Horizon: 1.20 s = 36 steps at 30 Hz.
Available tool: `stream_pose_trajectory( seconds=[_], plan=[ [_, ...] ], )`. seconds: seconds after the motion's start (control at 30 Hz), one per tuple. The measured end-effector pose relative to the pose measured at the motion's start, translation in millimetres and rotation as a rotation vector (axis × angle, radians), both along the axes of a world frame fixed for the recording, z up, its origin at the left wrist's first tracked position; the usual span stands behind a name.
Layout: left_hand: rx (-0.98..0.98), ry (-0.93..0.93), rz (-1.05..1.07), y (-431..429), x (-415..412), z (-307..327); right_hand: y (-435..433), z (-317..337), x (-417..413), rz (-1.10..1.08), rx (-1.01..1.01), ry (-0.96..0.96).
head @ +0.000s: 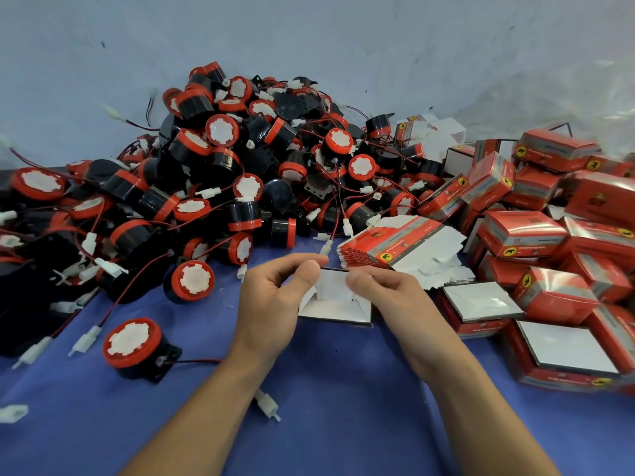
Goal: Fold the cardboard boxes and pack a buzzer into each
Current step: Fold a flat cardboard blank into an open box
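Holds a half-folded cardboard box (335,300) at the middle of the blue worktop (343,389). Pinches its upper edge with curled fingers of left hand (271,304) and right hand (388,293), with buzzer heap (240,159) behind at left.

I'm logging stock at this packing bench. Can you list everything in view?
Buzzers: too many to count, black with red rims and white faces, heaped at back left.
Lone buzzer: one, same colours, front left on the cover.
Flat boxes: one stack, red and white, just behind the hands.
Folded boxes: many, red, piled at right.
Half-folded box: one, white inside, between the hands.
Table cover: one, blue, under everything.
Left hand: one, pinches the half-folded box.
Right hand: one, pinches the same box.
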State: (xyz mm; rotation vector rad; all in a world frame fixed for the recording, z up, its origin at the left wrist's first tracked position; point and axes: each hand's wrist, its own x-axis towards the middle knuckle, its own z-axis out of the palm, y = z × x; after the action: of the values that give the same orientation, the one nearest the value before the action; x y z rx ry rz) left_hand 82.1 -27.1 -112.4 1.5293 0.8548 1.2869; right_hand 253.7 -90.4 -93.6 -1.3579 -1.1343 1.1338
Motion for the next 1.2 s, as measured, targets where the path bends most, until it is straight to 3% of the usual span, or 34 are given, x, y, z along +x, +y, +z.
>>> stream_pose_trajectory(
  seconds=[0.27,0.43,0.57,0.77,0.83,0.93,1.0,1.1,1.2],
  plan=[
    [0.133,0.201,-0.035,2.2,-2.4,-4.4,1.4,-1.9,-4.4,-0.067,0.000,0.050],
    [0.142,0.216,-0.021,1.6,-2.1,-2.3,2.3,-2.0,-8.0,-0.086,0.008,0.047],
    [-0.021,0.064,-0.155,-0.6,-2.3,0.8,-0.1,3.8,-10.1,-0.057,0.014,0.099],
    [-0.107,-0.062,-0.111,-0.7,-3.2,-1.9,-3.3,5.9,-7.1,-0.027,0.122,0.057],
    [-0.117,-0.106,-0.085,0.2,-3.2,-2.6,-6.8,7.7,-8.5,-0.080,0.281,-0.089],
    [-0.083,-0.100,-0.026,3.3,-3.6,-1.4,-5.8,4.8,-17.5,-0.252,0.626,-0.652],
    [-0.096,-0.080,-0.015,5.8,-2.8,-3.0,-2.1,1.0,-26.7,-0.202,0.745,-0.885],
    [-0.113,0.006,0.019,5.0,2.0,-5.4,1.5,-5.9,-35.2,-0.029,0.640,-0.999],
    [-0.088,0.070,0.137,1.5,5.3,-5.2,5.0,-11.5,-27.9,-0.089,0.430,-1.077]
  ],
)
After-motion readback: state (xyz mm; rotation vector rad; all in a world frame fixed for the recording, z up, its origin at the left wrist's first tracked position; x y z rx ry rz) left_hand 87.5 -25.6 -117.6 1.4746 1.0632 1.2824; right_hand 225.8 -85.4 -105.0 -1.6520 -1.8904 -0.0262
